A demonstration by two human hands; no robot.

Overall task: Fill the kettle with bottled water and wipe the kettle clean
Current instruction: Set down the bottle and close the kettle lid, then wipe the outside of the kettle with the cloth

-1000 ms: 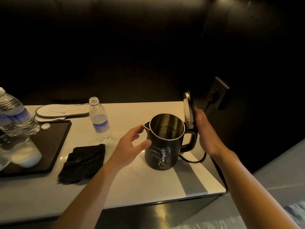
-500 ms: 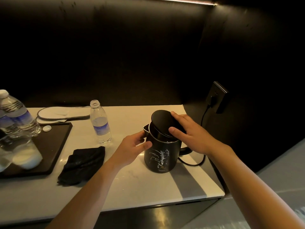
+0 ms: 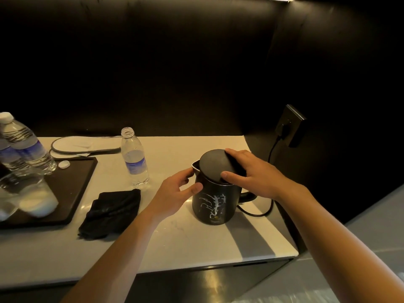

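Black kettle [image 3: 215, 202] steadied on the white counter [image 3: 175, 248] by both hands.

The kettle stands upright toward the right of the counter, its lid [image 3: 215, 166] lowered over the opening – whether it is fully seated cannot be told. The right hand [image 3: 255, 173] is spread across the lid, fingers and thumb pressed on its edge; the left hand [image 3: 175, 194] is curved against the kettle's left side below the spout, thumb on the body. An uncapped water bottle [image 3: 134, 159] is set upright to the far left of the kettle, with a folded black cloth [image 3: 111, 213] lying nearer. A dark tray [image 3: 74, 193] at the left edge holds more bottles – a white cap [image 3: 64, 164] lies at its far edge.
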